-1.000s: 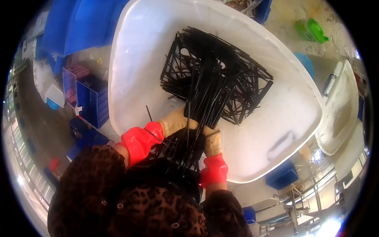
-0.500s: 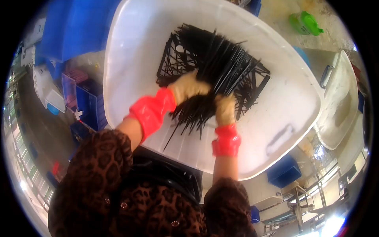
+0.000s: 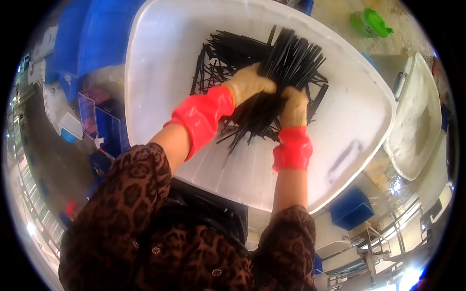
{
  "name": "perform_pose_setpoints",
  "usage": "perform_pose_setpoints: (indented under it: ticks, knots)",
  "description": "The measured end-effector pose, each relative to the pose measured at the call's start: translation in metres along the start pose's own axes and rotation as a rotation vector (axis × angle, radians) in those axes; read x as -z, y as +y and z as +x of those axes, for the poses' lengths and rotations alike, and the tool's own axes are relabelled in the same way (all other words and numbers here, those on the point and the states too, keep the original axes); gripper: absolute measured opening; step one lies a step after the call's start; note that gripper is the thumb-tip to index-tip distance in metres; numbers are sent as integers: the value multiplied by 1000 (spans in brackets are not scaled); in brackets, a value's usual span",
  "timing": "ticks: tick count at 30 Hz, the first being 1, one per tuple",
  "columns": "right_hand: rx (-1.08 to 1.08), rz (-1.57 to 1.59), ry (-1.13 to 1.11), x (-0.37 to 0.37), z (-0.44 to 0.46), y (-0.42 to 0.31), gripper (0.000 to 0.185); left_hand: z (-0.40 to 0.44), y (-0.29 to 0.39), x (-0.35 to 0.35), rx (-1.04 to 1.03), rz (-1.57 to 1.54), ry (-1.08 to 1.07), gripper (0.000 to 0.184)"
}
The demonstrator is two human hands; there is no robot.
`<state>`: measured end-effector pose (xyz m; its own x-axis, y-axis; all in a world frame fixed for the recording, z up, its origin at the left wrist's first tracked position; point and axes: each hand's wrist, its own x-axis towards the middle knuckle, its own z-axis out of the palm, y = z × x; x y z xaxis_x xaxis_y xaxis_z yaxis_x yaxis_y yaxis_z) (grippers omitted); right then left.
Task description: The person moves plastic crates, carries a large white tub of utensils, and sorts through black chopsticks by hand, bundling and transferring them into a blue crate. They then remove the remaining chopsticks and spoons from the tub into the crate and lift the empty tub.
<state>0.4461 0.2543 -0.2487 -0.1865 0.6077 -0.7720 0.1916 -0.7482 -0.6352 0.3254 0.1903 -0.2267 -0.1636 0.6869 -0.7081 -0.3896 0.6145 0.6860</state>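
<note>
A bundle of thin black sticks (image 3: 292, 56) is gripped between my two hands, inside a large white tub (image 3: 158, 92). My left hand (image 3: 250, 86), in a tan glove with a red cuff, is closed around the bundle's left side. My right hand (image 3: 294, 103), gloved the same way, closes on its right side. The sticks fan out above and below my hands, with their lower ends blurred. Beneath and behind the bundle lies a pile of loose black sticks (image 3: 235, 46), some crisscrossed; the bundle and my hands hide part of it.
Blue crates (image 3: 90, 34) stand left of the tub, with a smaller blue bin (image 3: 109, 128) below them. A green container (image 3: 371, 24) is at the upper right. Another white tub (image 3: 417, 121) stands on the right, and a blue box (image 3: 351, 208) sits at the lower right.
Both hands have moved up and to the right in the view, carrying the bundle with them. The bundle's upper ends now fan out more upright.
</note>
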Motion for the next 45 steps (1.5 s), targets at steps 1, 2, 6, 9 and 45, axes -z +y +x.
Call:
perform_pose_setpoints:
  ticks: [1, 2, 6, 9, 45]
  knots:
    - [-19, 36, 6, -4, 2, -9, 39, 3, 7, 0, -23, 51, 12, 40]
    - [9, -9, -5, -5, -4, -13, 37, 0, 9, -1, -19, 31, 14, 40]
    - [79, -166, -22, 3, -41, 4, 35, -38, -10, -3, 23, -16, 2, 40]
    - [-65, -240, -33, 9, -85, 43, 35, -82, -47, -4, 193, -130, 18, 39]
    - [242, 95, -35, -90, -314, 58, 14, -324, 32, 72, -10, 246, 49, 44]
